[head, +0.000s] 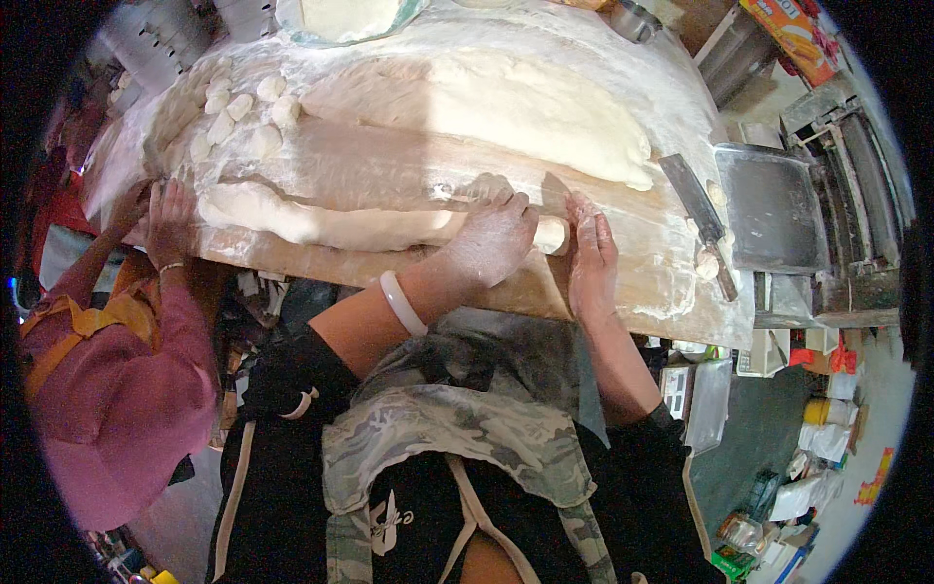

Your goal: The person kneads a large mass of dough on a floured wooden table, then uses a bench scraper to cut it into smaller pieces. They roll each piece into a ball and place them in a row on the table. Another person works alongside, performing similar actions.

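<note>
A long rope of dough (350,226) lies along the near side of the floured wooden work board (642,292). My left hand (492,237), dusted with flour, is wrapped over the rope close to its right end. A short stub of dough (552,236) sticks out past my left fist. Just right of that stub, my right hand (592,255) is held upright on edge, its fingers stretched out and holding nothing. Whether its palm touches the stub is hard to tell. Behind both hands spreads a large flat slab of dough (540,102).
Several small dough pieces (241,108) lie at the back left. A co-worker's hands (168,212) rest by the rope's left end. A dough knife (697,204) lies at right, beside a dark metal tray (770,208). A flour-filled basin (343,18) and metal cup (633,20) stand behind.
</note>
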`<action>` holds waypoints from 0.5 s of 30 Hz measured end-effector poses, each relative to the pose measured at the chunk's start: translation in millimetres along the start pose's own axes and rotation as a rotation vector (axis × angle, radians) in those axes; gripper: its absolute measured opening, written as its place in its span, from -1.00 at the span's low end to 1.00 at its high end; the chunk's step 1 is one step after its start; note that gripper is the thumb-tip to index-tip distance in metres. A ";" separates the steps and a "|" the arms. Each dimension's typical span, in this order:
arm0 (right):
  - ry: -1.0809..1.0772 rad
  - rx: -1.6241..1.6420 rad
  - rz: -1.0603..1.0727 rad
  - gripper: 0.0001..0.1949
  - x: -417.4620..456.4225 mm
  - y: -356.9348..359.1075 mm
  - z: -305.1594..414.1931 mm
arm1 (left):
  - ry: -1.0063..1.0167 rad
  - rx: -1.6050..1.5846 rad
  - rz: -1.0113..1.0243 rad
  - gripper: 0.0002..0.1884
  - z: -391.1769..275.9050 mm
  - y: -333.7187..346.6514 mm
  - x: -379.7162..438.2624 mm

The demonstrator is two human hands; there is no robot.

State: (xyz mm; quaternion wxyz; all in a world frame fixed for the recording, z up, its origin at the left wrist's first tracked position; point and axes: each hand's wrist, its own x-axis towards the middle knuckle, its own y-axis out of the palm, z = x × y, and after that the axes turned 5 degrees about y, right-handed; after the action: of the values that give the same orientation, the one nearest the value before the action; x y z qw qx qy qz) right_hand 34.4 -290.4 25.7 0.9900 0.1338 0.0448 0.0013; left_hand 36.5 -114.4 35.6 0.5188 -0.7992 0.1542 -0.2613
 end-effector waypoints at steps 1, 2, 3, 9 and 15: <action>0.025 0.288 -0.049 -0.61 2.7 3.3 -7.3 | -0.051 -0.055 0.028 -0.59 0.3 0.8 2.2; 0.015 0.308 -0.067 -0.63 5.9 3.7 -10.7 | -0.102 -0.111 0.055 -0.56 0.7 1.5 3.9; 0.012 0.334 -0.081 -0.65 7.5 9.2 -11.2 | -0.134 -0.179 0.041 -0.56 0.5 -1.2 3.0; -0.003 0.152 0.013 -0.76 1.8 46.7 -6.8 | -0.123 -0.214 -0.030 -0.54 1.1 6.2 -5.9; -0.093 0.048 -0.029 -0.80 5.5 56.6 -2.6 | -0.209 -0.198 0.007 -0.51 -5.9 -4.2 -6.2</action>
State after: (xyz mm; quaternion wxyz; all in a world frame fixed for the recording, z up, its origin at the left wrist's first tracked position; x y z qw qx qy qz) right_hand 40.1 -235.1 37.8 0.9874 0.1568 0.0008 -0.0204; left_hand 27.9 -113.8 39.7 0.4513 -0.8689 0.1271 -0.1584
